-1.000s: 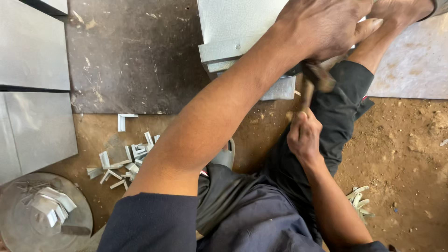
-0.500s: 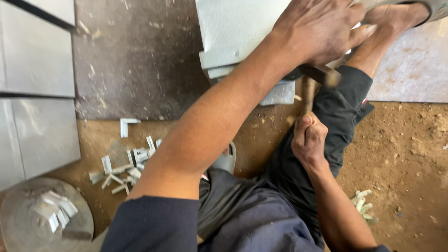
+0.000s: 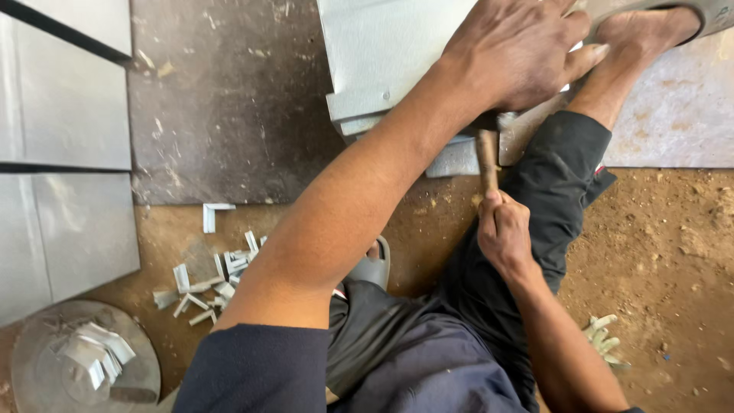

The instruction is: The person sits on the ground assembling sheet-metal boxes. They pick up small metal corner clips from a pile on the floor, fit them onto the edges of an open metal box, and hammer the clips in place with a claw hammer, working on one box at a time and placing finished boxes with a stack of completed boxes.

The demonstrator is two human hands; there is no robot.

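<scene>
Bare dirt floor [image 3: 673, 252] lies open at right. Metal offcuts [image 3: 218, 275] clutter lower left. Stacked sheets [image 3: 65, 145] wall off the left edge.
</scene>
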